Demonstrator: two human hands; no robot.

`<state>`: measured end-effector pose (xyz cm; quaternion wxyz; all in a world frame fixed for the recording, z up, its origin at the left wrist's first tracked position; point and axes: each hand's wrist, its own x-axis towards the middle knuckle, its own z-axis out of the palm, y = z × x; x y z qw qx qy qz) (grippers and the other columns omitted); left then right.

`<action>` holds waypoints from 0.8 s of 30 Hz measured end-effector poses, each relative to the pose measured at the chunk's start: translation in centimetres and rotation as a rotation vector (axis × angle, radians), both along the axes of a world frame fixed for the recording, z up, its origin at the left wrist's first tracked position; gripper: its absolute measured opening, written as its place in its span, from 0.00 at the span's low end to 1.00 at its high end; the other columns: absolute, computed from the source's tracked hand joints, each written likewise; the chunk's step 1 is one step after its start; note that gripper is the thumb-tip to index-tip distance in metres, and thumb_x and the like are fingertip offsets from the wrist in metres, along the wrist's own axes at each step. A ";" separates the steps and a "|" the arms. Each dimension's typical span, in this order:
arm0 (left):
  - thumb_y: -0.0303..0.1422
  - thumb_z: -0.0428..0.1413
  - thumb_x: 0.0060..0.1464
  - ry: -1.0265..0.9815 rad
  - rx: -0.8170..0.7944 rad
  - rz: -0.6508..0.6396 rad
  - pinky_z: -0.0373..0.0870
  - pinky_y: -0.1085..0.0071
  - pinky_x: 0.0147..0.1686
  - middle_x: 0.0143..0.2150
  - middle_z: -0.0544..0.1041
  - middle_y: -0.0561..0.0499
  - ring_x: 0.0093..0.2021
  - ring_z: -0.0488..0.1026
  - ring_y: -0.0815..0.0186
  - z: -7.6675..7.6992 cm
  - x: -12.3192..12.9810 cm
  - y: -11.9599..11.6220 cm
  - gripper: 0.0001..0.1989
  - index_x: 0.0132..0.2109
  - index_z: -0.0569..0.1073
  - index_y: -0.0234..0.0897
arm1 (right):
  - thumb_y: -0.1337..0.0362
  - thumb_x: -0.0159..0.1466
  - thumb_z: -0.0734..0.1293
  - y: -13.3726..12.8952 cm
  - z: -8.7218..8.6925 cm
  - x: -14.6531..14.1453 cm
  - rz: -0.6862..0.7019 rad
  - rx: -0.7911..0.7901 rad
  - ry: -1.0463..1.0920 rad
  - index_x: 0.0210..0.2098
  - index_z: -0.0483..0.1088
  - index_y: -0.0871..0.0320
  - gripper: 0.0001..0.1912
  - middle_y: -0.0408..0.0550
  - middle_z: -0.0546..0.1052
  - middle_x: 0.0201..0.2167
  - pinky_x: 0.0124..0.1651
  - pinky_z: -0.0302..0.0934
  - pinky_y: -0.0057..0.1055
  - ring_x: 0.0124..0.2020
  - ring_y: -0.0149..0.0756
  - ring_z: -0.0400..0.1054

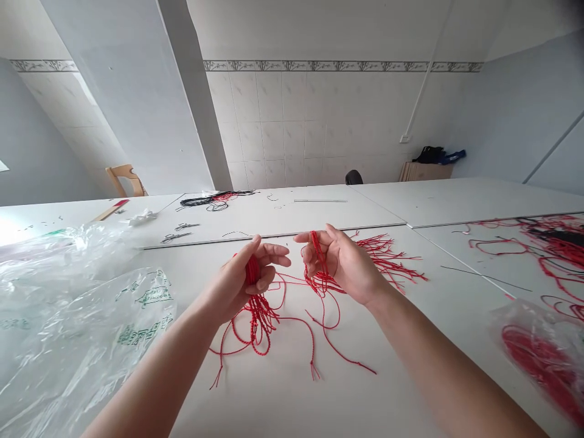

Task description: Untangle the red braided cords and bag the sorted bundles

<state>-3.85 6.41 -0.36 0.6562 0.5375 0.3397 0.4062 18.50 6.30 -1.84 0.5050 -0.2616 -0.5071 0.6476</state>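
Note:
My left hand [249, 274] is curled round a bundle of red braided cords [261, 310], whose looped ends hang below it toward the white table. My right hand [342, 258] is raised beside it, with red cord loops [316, 255] draped over the fingers and hanging down. The two hands are a small gap apart. Behind the right wrist, more red cords [387, 255] lie fanned out with frayed ends. Several loose cord tails [347, 359] stretch over the table below the hands. The palm side of the left grip is partly hidden.
Clear plastic bags [82, 328] with green print cover the table's left side. Scissors [177, 236] and a pile of black cords [201, 199] lie farther back. At right are tangled red and black cords [556, 240] and a bag of red cord [538, 353]. A wooden chair [125, 177] stands behind.

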 end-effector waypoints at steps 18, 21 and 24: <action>0.50 0.47 0.69 -0.078 -0.046 -0.106 0.72 0.59 0.56 0.65 0.74 0.44 0.66 0.66 0.49 -0.2 0.2 -0.2 0.25 0.57 0.80 0.41 | 0.54 0.71 0.65 -1.9 2.3 1.5 -0.753 0.468 -0.001 0.41 0.75 0.51 0.10 0.38 0.57 0.21 0.23 0.43 0.30 0.20 0.29 0.46; 0.50 0.47 0.69 -0.053 -0.017 -0.112 0.67 0.55 0.61 0.68 0.71 0.47 0.70 0.61 0.48 -0.6 0.3 -0.3 0.25 0.58 0.80 0.43 | 0.52 0.70 0.65 -1.9 1.3 -0.3 -0.372 0.223 -0.059 0.41 0.72 0.51 0.11 0.36 0.53 0.21 0.22 0.38 0.30 0.20 0.28 0.42; 0.51 0.47 0.69 -0.025 0.026 -0.109 0.59 0.51 0.66 0.69 0.69 0.48 0.72 0.57 0.48 -1.0 0.4 -0.3 0.25 0.59 0.79 0.46 | 0.51 0.68 0.66 -1.9 -0.1 -2.6 -0.023 0.036 -0.187 0.40 0.70 0.52 0.12 0.36 0.53 0.23 0.23 0.38 0.30 0.21 0.28 0.41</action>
